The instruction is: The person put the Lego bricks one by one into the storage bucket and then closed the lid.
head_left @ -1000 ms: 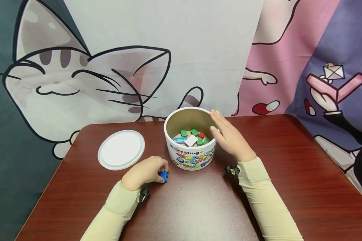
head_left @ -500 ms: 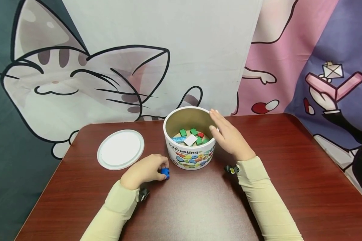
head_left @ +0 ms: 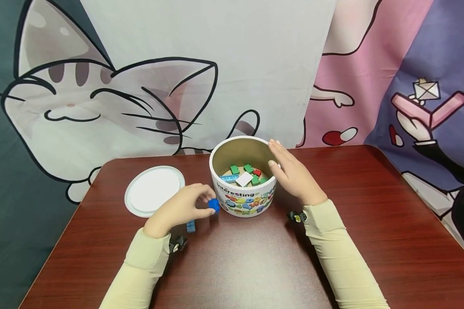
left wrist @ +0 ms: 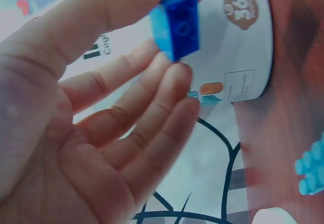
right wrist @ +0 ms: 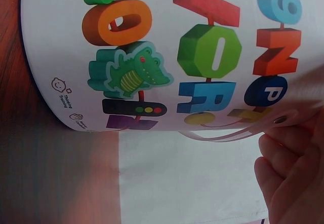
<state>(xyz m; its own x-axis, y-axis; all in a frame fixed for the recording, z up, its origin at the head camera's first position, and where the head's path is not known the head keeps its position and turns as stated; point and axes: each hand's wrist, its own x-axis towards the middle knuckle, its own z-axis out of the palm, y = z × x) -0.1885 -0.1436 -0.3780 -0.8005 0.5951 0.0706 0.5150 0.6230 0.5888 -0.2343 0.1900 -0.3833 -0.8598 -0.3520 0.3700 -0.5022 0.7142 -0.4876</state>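
My left hand pinches a dark blue toy brick between thumb and fingertips, lifted beside the left wall of a round white tub. In the left wrist view the brick's hollow underside shows against the tub's printed side. Flat fingers of my right hand rest along the tub's right rim. Inside the tub lie several bricks: green ones, a red one, a light blue one and a white one. Under my left wrist, a light blue brick sits on the table.
A round white lid lies on the brown table, left of the tub. The table's back edge meets a cartoon-printed cloth. In the right wrist view the tub's lettered wall fills most of the picture, with a clear handle below it.
My left hand has raised the dark blue brick from the table, up toward the tub. The light blue brick beneath that hand has come into sight. My right hand stays put.
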